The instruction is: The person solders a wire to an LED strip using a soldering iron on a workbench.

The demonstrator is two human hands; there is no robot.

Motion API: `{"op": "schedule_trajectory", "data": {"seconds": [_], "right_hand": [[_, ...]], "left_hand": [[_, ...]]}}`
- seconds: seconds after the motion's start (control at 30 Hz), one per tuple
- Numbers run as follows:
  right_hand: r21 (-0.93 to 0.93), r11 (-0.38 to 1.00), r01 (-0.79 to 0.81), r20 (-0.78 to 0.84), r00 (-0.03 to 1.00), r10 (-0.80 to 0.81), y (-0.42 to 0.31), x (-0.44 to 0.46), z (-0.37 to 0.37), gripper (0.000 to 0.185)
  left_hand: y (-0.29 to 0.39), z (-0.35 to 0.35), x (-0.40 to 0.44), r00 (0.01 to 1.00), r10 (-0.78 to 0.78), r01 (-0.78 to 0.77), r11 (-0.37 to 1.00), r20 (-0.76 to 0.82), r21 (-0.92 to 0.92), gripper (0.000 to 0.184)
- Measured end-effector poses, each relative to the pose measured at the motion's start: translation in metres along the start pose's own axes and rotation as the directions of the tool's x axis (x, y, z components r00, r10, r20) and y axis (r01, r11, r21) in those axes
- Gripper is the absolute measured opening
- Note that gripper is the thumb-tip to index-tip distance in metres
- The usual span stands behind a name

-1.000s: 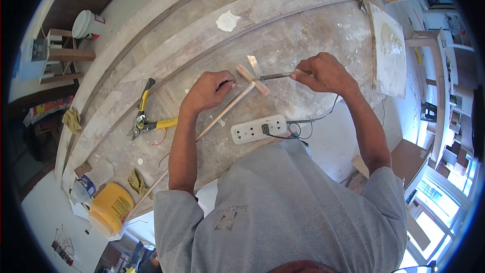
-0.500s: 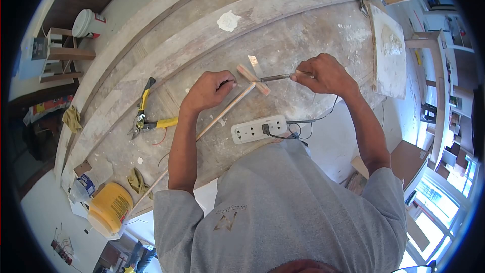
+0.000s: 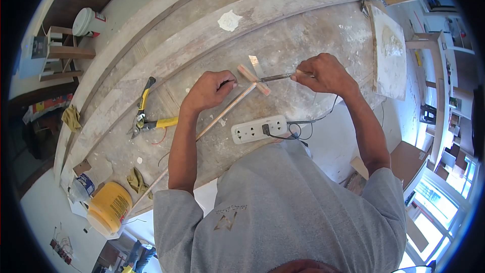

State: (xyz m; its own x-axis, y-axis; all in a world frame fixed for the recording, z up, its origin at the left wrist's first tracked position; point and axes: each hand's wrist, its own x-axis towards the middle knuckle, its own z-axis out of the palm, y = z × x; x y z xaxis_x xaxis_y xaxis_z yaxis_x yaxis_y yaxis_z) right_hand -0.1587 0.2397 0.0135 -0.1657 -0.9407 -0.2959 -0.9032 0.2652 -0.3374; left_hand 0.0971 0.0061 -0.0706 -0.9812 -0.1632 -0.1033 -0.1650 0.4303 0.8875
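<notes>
My right hand (image 3: 319, 73) grips a soldering iron (image 3: 275, 77), a slim dark metal barrel pointing left. Its tip meets the end of a long thin rod (image 3: 222, 114) on top of a small wooden block (image 3: 263, 89). From there the rod slants down-left, passing beneath my left forearm toward the yellow tub. My left hand (image 3: 212, 90) is closed in a pinch just left of the block; whatever lies between its fingertips is too fine to make out.
A white power strip (image 3: 258, 129) with a plug and cords lies near my body. Yellow-handled snips (image 3: 142, 108) rest at left. Two long curved boards (image 3: 202, 33) span the table's far side. A yellow tub (image 3: 110, 206) and a cloth (image 3: 135, 179) sit lower left.
</notes>
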Motion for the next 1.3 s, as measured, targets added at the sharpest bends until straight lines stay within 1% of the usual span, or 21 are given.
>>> {"op": "schedule_trajectory", "data": {"seconds": [0.23, 0.33, 0.4, 0.6, 0.7, 0.93, 1.03, 1.1, 1.23, 1.3], "right_hand": [[-0.019, 1.000, -0.010, 0.004, 1.000, 0.010, 0.002, 0.002, 0.001, 0.047], [-0.058, 0.998, 0.004, -0.001, 1.000, -0.004, 0.002, 0.003, 0.000, 0.047], [-0.087, 0.996, 0.028, -0.040, 0.999, -0.032, 0.005, 0.003, 0.003, 0.046], [-0.052, 0.997, 0.064, -0.094, 0.993, -0.069, 0.008, 0.006, 0.005, 0.043], [-0.073, 0.993, 0.095, -0.109, 0.989, -0.102, 0.011, 0.007, 0.006, 0.040], [-0.084, 0.990, 0.113, -0.103, 0.987, -0.121, 0.011, 0.011, 0.001, 0.038], [-0.114, 0.988, 0.101, -0.060, 0.992, -0.108, 0.011, 0.012, 0.000, 0.036], [-0.142, 0.975, 0.171, -0.098, 0.978, -0.185, 0.012, 0.013, -0.001, 0.035], [-0.144, 0.973, 0.179, -0.106, 0.975, -0.195, 0.013, 0.014, -0.002, 0.033], [-0.142, 0.975, 0.171, -0.085, 0.979, -0.184, 0.013, 0.015, -0.002, 0.032]], "left_hand": [[-0.002, 0.001, 0.001, 1.000, 0.006, -0.006, 1.000, -0.008, -0.007, 0.011], [0.000, 0.001, 0.000, 1.000, 0.000, 0.000, 1.000, -0.007, -0.011, 0.011], [-0.002, 0.001, 0.000, 1.000, 0.006, -0.006, 1.000, -0.009, -0.009, 0.011], [0.001, 0.001, 0.000, 1.000, 0.006, -0.006, 1.000, -0.017, -0.010, 0.011], [0.000, 0.001, 0.000, 1.000, 0.000, 0.000, 1.000, -0.018, -0.016, 0.012], [-0.001, 0.002, -0.001, 1.000, -0.012, 0.012, 1.000, -0.012, -0.017, 0.012], [0.001, 0.001, -0.001, 1.000, -0.028, 0.028, 1.000, -0.004, -0.010, 0.012], [0.002, 0.001, -0.001, 1.000, -0.021, 0.021, 1.000, -0.008, -0.009, 0.012], [0.002, 0.001, -0.001, 1.000, -0.017, 0.017, 1.000, -0.005, 0.000, 0.012], [0.000, 0.001, -0.001, 1.000, -0.011, 0.011, 1.000, -0.004, 0.003, 0.012]]}}
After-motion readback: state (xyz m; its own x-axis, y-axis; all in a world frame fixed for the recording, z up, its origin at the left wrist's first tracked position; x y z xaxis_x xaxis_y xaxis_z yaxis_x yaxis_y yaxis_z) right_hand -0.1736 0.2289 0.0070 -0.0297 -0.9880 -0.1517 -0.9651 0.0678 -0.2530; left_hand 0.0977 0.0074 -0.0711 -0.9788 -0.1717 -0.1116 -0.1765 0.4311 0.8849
